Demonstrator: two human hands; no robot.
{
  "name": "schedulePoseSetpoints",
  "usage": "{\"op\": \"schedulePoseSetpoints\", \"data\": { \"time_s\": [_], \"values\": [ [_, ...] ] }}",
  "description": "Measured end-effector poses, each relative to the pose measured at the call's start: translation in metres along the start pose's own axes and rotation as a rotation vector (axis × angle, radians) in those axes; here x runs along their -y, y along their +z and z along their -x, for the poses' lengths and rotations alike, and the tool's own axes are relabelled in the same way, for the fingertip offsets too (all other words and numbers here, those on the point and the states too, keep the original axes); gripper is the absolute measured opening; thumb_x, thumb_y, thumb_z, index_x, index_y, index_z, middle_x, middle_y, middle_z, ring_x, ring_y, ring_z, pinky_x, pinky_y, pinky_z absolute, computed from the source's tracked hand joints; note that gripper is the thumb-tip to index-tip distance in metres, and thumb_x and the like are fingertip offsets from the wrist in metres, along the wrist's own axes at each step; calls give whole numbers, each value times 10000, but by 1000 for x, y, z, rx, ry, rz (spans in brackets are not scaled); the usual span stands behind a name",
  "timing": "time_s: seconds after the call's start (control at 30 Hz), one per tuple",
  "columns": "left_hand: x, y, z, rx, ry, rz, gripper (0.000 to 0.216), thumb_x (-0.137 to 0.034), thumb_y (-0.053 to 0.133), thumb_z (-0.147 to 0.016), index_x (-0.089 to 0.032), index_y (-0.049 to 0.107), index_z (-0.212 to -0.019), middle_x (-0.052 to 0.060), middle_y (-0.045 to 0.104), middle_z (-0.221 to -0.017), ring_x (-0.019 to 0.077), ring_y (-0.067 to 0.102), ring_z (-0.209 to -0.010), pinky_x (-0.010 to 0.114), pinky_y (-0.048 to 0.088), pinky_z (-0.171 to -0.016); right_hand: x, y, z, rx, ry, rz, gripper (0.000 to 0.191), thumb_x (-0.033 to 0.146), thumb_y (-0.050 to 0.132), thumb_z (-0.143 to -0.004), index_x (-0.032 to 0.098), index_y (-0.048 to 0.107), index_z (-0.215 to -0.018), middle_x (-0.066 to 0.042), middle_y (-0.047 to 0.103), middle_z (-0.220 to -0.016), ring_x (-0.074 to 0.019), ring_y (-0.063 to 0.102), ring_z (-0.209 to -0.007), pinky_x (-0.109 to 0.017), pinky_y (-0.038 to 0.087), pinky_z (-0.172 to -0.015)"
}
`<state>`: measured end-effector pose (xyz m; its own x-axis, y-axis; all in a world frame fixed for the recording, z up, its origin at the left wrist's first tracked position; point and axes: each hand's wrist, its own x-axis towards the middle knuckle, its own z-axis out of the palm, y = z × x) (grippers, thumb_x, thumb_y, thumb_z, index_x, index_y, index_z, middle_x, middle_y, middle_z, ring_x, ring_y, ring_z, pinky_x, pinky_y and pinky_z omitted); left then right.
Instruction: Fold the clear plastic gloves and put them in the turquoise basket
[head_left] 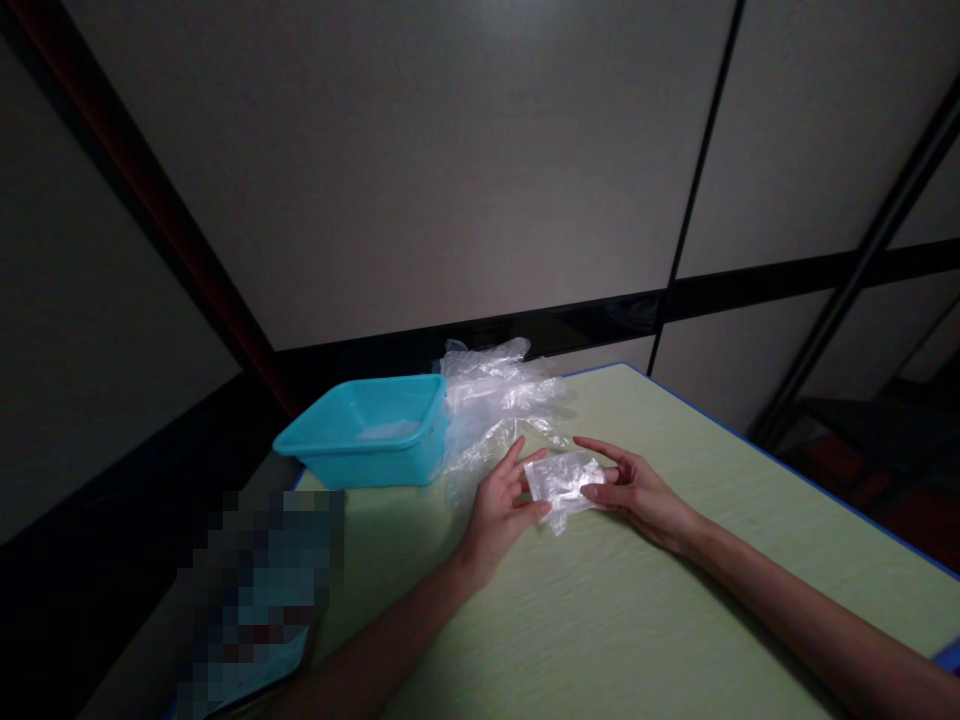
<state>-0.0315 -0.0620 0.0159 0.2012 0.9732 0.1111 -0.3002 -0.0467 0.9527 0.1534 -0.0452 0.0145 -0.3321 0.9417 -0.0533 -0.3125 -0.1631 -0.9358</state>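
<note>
A small folded piece of clear plastic (564, 482) is held just above the pale green table (637, 620) between both hands. My left hand (501, 505) pinches its left edge with thumb and fingers. My right hand (637, 490) grips its right edge, forefinger stretched along the top. Behind them lies a loose heap of clear plastic gloves or bags (495, 400). A turquoise plastic tub (371, 440) stands to the left of the heap, with something pale and clear inside.
The table has a blue rim and ends close behind the tub and heap. Grey wall panels with dark strips rise beyond. A blurred-out patch covers the lower left. Dark floor lies to the right of the table.
</note>
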Motion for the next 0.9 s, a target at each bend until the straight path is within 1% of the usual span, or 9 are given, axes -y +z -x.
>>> {"op": "schedulePoseSetpoints", "data": {
  "time_s": [0.1,0.27,0.37,0.5,0.57,0.7,0.8,0.87,0.9],
  "values": [
    [1,0,0,-15,-9,21,921,-107,723,-555,-202,251,-1340,130,500,-1219,210,547,-970,290,434,-787,3,1,0,-38,34,-61,723,123,749,-547,151,455,-1207,45,621,-592,-81,574,-535,-210,489,-588],
    [4,-1,-2,-71,-13,13,790,-64,696,-561,-208,366,-1264,83,551,-1111,141,576,-790,273,437,-727,4,-5,-4,-188,20,-118,740,109,753,-523,160,468,-1204,-1,670,-715,-113,620,-599,-226,525,-613],
    [0,-1,-1,-73,-91,149,606,-66,656,-598,-143,451,-1163,107,543,-1127,174,573,-885,292,411,-813,4,-11,-7,-343,-177,-37,792,187,744,-563,144,395,-1273,11,668,-673,-125,620,-592,-254,532,-636],
    [-6,-1,4,99,-353,538,428,-187,557,-699,-16,481,-1084,190,509,-1165,240,461,-1121,309,287,-979,2,-14,-4,-472,-516,325,733,261,664,-684,127,321,-1318,-26,694,-730,-165,643,-688,-328,516,-730],
    [-7,0,6,198,-444,668,454,-264,511,-734,9,472,-1096,203,492,-1185,253,430,-1153,320,250,-1004,-2,-12,1,-358,-692,637,627,219,588,-756,169,324,-1322,-51,696,-834,-171,647,-765,-325,507,-759],
    [-3,4,8,231,-482,803,399,-317,419,-803,-35,502,-1073,149,572,-1072,212,513,-1049,319,276,-980,-8,-5,8,165,-999,1171,528,132,457,-832,249,317,-1327,-66,631,-1066,-168,600,-944,-297,489,-796],
    [-1,5,7,163,-468,827,304,-255,373,-835,-63,545,-996,111,623,-927,186,578,-889,321,342,-914,-5,0,10,393,-1028,1303,560,244,521,-828,232,291,-1339,-85,558,-1181,-199,502,-1094,-384,390,-937],
    [0,4,5,124,-457,794,290,-209,354,-841,-60,551,-994,113,626,-920,191,586,-857,335,369,-875,-1,1,11,428,-985,1250,649,352,578,-783,228,276,-1343,-86,511,-1236,-217,459,-1137,-426,321,-988],
    [0,4,5,110,-456,773,292,-196,349,-844,-58,548,-1008,119,625,-934,198,585,-864,340,377,-860,1,1,11,396,-946,1183,657,382,579,-775,233,279,-1341,-82,489,-1259,-223,444,-1150,-436,308,-994]
  ]
}}
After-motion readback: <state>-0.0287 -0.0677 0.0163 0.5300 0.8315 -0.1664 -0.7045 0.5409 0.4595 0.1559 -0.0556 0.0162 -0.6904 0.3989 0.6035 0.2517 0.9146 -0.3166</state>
